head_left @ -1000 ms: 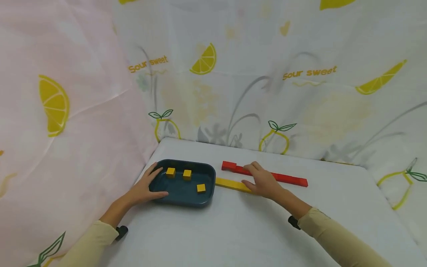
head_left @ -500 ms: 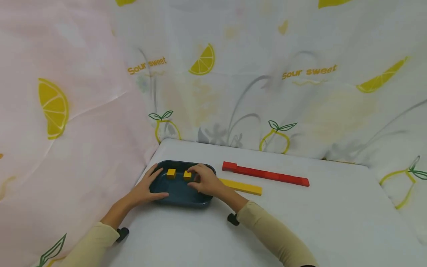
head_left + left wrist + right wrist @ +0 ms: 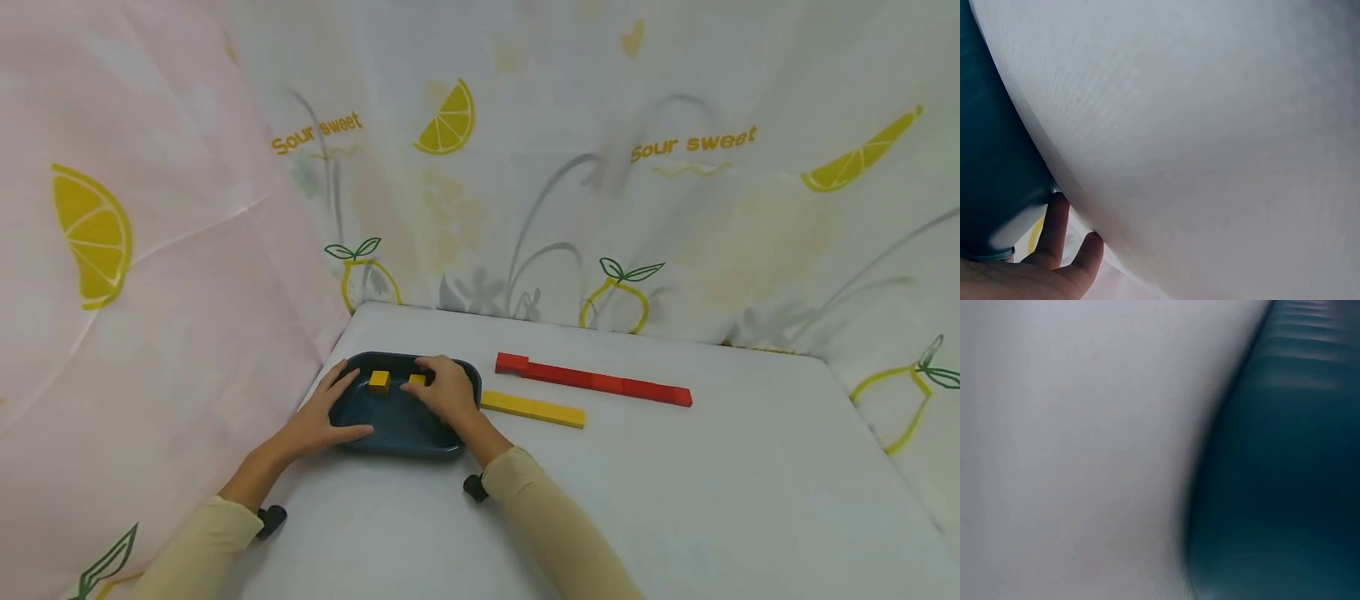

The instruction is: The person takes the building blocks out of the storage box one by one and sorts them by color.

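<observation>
In the head view, a dark blue tray (image 3: 390, 429) stands at the left of the white table. My left hand (image 3: 311, 421) rests at its left end, fingers spread along the rim and thumb over the near side. The left wrist view shows two fingers (image 3: 1055, 231) beside the tray wall (image 3: 997, 144). My right hand (image 3: 450, 392) reaches into the tray, thumb and forefinger apart on either side of a yellow cube (image 3: 417, 380); contact is unclear. Another yellow cube (image 3: 379, 382) sits to its left. A third is mostly hidden under the right hand.
Right of the tray lies a yellow row of blocks (image 3: 532, 409). Behind it runs a longer red row (image 3: 592, 381), with a thicker block at its left end. A lemon-print cloth (image 3: 517, 192) hangs behind the table, and pinkish cloth (image 3: 180, 292) at the left.
My right hand has left the yellow row, moved left into the tray and come down around the middle cube. The left hand stays at the tray. The head view has shifted slightly.
</observation>
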`<action>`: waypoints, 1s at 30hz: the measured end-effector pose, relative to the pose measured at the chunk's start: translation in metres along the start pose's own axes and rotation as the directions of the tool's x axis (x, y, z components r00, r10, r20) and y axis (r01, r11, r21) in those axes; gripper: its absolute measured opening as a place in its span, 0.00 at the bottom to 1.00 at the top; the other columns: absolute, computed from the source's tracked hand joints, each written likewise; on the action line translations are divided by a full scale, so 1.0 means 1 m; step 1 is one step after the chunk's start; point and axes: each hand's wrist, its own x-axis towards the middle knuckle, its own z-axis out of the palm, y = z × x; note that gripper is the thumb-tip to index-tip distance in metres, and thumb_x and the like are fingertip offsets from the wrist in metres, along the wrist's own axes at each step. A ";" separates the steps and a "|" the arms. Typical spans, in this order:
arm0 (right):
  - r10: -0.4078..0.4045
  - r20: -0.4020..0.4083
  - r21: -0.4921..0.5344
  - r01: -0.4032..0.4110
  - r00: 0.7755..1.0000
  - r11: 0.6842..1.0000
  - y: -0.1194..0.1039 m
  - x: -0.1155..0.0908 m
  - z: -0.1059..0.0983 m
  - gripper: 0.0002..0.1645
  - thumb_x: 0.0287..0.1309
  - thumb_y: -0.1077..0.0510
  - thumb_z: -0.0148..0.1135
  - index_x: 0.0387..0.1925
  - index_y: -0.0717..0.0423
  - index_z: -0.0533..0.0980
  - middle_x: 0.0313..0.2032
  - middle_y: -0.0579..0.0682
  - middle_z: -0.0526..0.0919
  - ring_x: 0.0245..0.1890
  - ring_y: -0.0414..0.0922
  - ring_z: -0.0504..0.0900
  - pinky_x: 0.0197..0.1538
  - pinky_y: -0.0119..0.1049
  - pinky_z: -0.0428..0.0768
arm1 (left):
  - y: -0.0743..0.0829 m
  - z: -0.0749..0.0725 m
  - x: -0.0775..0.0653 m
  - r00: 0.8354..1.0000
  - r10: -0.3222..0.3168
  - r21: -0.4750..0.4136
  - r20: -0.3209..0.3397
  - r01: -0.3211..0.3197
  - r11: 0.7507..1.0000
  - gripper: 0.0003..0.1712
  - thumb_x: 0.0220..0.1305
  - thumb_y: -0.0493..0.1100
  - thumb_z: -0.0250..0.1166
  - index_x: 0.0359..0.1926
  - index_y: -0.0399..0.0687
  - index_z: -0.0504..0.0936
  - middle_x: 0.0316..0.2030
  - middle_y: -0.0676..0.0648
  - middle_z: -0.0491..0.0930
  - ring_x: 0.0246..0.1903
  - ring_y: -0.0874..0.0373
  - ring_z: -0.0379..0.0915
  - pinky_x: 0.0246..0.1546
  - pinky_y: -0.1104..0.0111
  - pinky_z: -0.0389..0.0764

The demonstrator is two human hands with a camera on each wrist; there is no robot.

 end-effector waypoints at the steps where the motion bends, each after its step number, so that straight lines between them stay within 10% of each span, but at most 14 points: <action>1: 0.012 0.017 -0.010 -0.012 1.000 1.000 0.000 0.000 0.000 0.33 0.54 0.39 0.71 0.59 0.47 0.79 0.54 0.46 0.83 0.54 0.43 0.81 0.60 0.39 0.78 | 0.000 0.000 0.000 1.000 0.002 -0.003 -0.001 -0.002 1.000 0.61 0.53 0.62 0.73 0.78 0.48 0.50 0.79 0.39 0.35 0.74 0.31 0.41 0.63 0.28 0.54; 15: 0.051 0.298 -0.068 -0.032 0.953 0.997 0.001 0.006 0.010 0.43 0.46 0.40 0.77 0.63 0.48 0.73 0.55 0.48 0.79 0.51 0.43 0.76 0.60 0.39 0.77 | 0.000 -0.002 -0.001 1.000 0.017 -0.026 0.011 -0.017 1.000 0.60 0.54 0.61 0.73 0.78 0.48 0.49 0.79 0.39 0.35 0.74 0.30 0.40 0.62 0.27 0.54; 30: 0.040 0.336 0.060 -0.064 0.941 0.996 0.006 0.009 0.008 0.23 0.49 0.54 0.78 0.45 0.51 0.76 0.40 0.45 0.78 0.38 0.40 0.74 0.46 0.31 0.78 | 0.004 -0.004 0.001 1.000 -0.012 -0.027 0.019 0.013 1.000 0.60 0.54 0.62 0.72 0.78 0.48 0.50 0.79 0.39 0.35 0.74 0.31 0.39 0.64 0.29 0.53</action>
